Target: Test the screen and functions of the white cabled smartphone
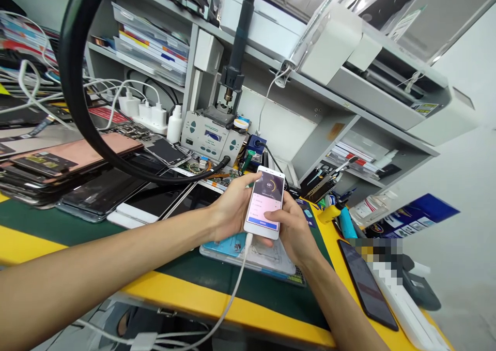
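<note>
A white smartphone [265,201] is held upright between both hands, its screen lit with a "40" dial and a blue bar at the bottom. My left hand [231,206] grips its left edge, the thumb near the upper corner. On the right edge my right hand [296,227] is closed round it, with the thumb over the lower screen. A white charging cable [235,294] is plugged into the bottom end and hangs over the table edge. Beneath the hands lie a blue sheet [227,245] and a clear plastic tray [263,260].
Stacked phones and screens [65,159] cover the left of the bench. A thick black hose [72,82] loops in front of a grey soldering station [211,136]. A black phone [366,284] and a yellow bottle [329,214] are at right. Above stands a white printer [372,72].
</note>
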`<action>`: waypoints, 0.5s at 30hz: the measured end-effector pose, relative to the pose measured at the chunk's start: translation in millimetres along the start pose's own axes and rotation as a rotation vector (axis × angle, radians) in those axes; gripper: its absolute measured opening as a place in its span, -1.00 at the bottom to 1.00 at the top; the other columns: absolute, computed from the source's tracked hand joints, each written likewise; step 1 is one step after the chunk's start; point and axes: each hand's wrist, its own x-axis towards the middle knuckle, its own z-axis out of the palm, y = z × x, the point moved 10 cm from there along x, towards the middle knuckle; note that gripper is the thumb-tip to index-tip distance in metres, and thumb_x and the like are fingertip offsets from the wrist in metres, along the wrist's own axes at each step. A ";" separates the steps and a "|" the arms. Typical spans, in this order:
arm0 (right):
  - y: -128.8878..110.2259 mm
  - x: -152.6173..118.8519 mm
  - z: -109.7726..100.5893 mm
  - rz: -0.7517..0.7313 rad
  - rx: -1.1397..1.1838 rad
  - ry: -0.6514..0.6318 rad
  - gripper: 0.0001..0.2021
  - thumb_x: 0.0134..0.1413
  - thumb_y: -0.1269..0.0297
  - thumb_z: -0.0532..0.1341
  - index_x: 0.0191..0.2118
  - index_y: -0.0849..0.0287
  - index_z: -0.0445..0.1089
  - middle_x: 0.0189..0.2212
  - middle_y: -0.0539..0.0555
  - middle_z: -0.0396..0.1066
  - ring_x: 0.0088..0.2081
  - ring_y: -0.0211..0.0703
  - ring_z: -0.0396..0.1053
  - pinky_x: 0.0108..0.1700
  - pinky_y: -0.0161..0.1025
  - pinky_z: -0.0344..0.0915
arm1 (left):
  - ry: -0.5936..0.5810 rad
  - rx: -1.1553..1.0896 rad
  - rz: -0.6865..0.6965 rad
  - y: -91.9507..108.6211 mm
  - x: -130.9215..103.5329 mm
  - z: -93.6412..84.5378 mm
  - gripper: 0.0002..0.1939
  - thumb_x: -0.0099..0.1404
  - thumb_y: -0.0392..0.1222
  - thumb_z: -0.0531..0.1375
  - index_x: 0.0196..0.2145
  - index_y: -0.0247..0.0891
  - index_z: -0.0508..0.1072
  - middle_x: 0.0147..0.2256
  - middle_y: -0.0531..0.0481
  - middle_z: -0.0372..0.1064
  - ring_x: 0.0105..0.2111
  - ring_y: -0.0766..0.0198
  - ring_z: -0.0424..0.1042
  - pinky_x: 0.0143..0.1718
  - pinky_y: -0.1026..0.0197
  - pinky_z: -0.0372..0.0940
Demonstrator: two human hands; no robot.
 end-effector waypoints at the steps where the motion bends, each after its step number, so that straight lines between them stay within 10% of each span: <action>1: -0.3 -0.3 0.7 0.001 -0.006 -0.005 -0.54 -0.18 0.39 0.33 -0.06 0.09 0.34 -0.29 0.00 0.49 -0.40 -0.17 0.35 -0.41 -0.27 0.22 | -0.001 0.000 0.000 0.1 0.1 0.4 -0.43 0.38 0.18 -0.06 -0.01 -0.36 0.42 -0.22 -0.27 0.51 -0.29 -0.12 0.54 -0.47 -0.09 0.48; 15: -6.4 -0.6 6.8 0.059 0.021 -0.098 -0.47 -0.28 0.50 0.26 -0.04 0.08 0.34 -0.24 0.00 0.51 -0.32 -0.12 0.35 -0.33 -0.24 0.20 | 0.037 -0.022 0.009 3.1 -0.2 -3.6 -0.42 0.38 0.17 -0.08 -0.04 -0.40 0.41 -0.24 -0.31 0.51 -0.35 -0.06 0.53 -0.51 -0.04 0.46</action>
